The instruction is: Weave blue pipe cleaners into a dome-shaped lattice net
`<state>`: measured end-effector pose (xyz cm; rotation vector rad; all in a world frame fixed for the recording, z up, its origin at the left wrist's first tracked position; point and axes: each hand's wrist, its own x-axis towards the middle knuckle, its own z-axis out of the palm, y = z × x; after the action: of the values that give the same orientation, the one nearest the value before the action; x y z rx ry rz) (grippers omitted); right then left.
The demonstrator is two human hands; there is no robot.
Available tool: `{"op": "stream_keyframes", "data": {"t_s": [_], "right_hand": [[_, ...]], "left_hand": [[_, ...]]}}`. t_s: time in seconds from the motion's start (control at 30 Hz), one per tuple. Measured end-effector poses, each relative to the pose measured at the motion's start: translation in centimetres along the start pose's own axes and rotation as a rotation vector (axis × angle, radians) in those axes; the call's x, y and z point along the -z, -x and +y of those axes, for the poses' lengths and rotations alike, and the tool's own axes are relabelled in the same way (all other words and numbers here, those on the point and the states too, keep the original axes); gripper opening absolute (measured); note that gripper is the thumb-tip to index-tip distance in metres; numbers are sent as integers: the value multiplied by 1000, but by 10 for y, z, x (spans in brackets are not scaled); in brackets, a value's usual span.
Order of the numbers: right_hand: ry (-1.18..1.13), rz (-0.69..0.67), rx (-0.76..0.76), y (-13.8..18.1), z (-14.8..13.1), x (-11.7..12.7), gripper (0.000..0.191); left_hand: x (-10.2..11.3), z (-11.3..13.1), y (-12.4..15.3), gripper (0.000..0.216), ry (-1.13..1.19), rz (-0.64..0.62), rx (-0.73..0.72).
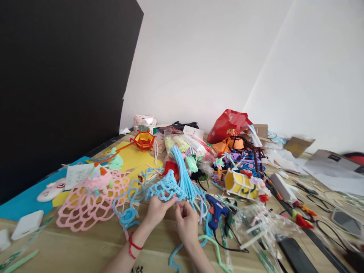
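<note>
My left hand pinches the lower edge of a light blue pipe-cleaner mesh that stands up from the table. My right hand is closed just beside it, its fingers on the bundle of light blue pipe-cleaner stems that rise from the mesh. A red string is tied round my left wrist. A blue glue gun lies just right of my right hand.
A pink pipe-cleaner mesh lies at the left on yellow and blue sheets. Bags of pipe cleaners, a yellow and white craft piece, a red bag, phones and cables crowd the wooden table. A black board stands at left.
</note>
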<state>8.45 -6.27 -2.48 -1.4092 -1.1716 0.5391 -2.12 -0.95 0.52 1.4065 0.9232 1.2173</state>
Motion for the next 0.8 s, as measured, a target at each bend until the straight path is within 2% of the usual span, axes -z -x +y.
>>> {"op": "stream_keyframes", "data": {"t_s": [0.23, 0.4, 0.53, 0.6, 0.8], "right_hand": [[67, -67, 163, 0, -2, 5, 23], [-54, -130, 192, 1, -14, 15, 18], [-352, -297, 122, 3, -30, 23, 25], [-470, -327, 59, 2, -32, 23, 28], [-478, -159, -134, -8, -18, 15, 28]], "left_hand": [[2, -4, -1, 14, -69, 11, -60], [0, -8, -3, 16, 2, -15, -53], [0, -13, -6, 26, 102, 17, 57], [1, -15, -8, 30, 132, 29, 99], [2, -16, -8, 31, 151, -20, 81]]}}
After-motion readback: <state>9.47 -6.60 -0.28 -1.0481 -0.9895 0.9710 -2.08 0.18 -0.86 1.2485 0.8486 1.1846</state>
